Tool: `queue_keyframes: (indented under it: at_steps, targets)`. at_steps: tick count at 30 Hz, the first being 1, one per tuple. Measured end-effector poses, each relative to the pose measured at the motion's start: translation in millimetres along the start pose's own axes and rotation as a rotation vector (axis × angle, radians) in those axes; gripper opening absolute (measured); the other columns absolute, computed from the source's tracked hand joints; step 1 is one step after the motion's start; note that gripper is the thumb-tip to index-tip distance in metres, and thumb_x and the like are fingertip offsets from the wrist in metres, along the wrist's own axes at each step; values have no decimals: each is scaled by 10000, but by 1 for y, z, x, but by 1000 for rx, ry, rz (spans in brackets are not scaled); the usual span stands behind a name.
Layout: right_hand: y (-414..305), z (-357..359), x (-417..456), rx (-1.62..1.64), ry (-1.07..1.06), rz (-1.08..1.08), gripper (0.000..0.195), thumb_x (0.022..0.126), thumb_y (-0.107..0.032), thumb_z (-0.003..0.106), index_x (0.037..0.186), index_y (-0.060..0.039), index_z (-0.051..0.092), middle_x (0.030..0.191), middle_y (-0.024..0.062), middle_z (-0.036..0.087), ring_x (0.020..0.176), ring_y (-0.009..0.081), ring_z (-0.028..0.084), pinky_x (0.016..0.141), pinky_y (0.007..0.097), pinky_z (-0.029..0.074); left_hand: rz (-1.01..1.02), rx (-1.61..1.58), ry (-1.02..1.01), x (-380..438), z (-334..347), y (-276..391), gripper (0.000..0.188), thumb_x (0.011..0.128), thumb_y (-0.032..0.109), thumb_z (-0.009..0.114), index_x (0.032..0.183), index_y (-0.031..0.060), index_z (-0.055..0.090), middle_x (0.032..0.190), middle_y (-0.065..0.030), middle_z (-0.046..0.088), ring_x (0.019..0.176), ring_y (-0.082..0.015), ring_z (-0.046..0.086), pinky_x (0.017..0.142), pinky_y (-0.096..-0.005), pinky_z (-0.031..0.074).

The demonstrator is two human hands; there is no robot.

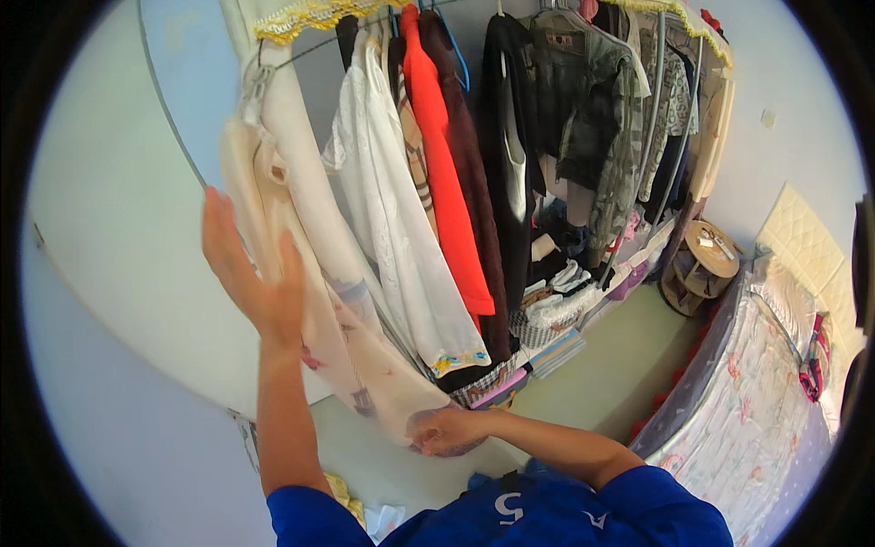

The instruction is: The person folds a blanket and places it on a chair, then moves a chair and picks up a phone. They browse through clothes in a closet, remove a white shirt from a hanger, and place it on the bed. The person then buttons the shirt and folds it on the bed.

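Observation:
A cream fabric curtain (355,328) with a printed pattern hangs from the top left of a clothes rack and slants down towards me. My right hand (448,431) grips its lower end, the fingers closed around a bunched, purplish part. Up at the left, my left hand (256,280) is raised with its fingers apart, beside the curtain's outer fold; whether it touches the cloth is hard to tell. Right of the curtain hang a white garment (403,239) with an embroidered hem, a red garment (444,178), a black garment (502,137) and a camouflage jacket (601,89).
A white door panel (137,225) stands at the left. Under the clothes are a checked basket (540,331) and folded items. A round wooden shelf unit (711,246) is at the right, near a bed with a floral cover (745,410). Yellow cloth (345,496) lies on the floor.

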State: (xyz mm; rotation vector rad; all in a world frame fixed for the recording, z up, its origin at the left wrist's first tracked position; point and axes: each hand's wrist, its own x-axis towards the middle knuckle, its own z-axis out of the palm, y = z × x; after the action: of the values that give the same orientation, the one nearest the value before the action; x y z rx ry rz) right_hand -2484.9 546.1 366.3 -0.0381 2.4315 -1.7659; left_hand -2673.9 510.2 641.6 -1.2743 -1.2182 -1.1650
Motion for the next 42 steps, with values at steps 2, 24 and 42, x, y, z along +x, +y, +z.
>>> queue_keyframes:
  at_steps: [2,24,42]
  targets:
    - [-9,-16,-6,41,85,-207,348,885,-203,634,1179,-24,587,1037,128,663,952,203,636,835,321,484,273,-275,-158,-7,-7,33,573,784,9,627,1333,78,479,1407,-173,412,1255,-315,436,1034,-438,333]
    - [-249,-307,-75,-1933,1096,-373,130,743,-144,641,853,-76,651,1126,24,621,1271,231,440,1096,439,287,-54,-282,-602,-18,9,7,573,737,63,676,1289,30,524,1474,-149,360,1271,-300,433,1022,-381,308]
    - [-185,-331,-90,-1146,1600,169,679,757,-326,733,1299,-66,419,1148,185,600,1016,370,593,823,458,484,-28,-244,-629,-20,10,1,540,730,48,661,1259,49,552,1452,-104,406,1281,-268,431,1036,-380,302]
